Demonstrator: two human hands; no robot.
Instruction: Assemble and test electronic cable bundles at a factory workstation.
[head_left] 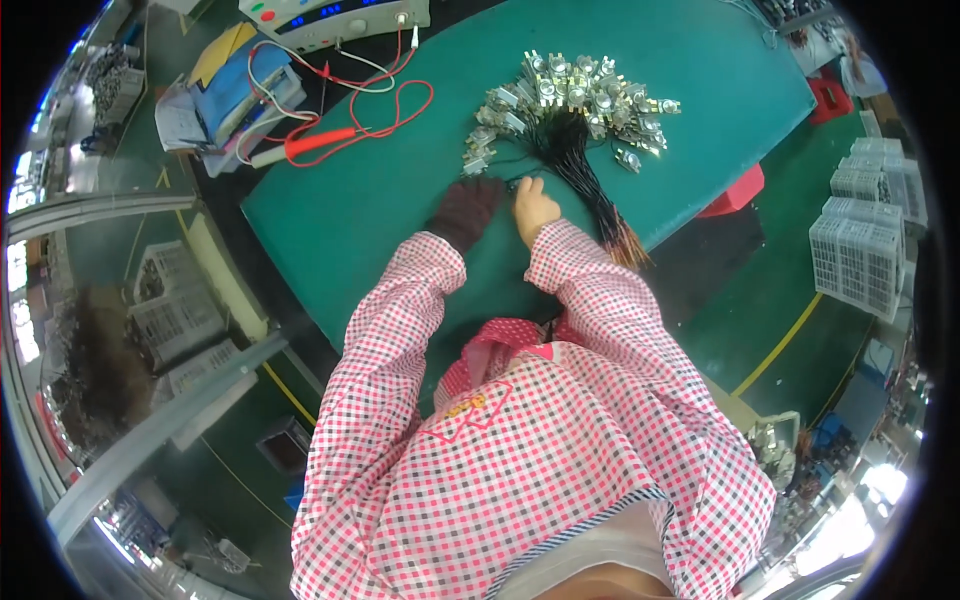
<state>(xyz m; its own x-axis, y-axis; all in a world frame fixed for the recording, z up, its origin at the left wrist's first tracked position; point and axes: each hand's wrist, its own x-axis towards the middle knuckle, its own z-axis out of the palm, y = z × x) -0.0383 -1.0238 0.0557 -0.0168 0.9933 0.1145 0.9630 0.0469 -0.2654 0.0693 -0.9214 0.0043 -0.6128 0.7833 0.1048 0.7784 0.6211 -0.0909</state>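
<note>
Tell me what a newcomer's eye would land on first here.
First, the fan of small metal parts with black wires spread across the far middle of the green table. Next, the red test leads looping at far left. Just before the bundle, the dark-gloved left hand and bare right hand sit close together.

The person wears a smock in a red, white and dark check with long sleeves down to the wrists. A pink outline with a small yellow mark sits on its chest. The left hand [467,208] wears a dark knit glove; the right hand [533,206] is bare.
</note>
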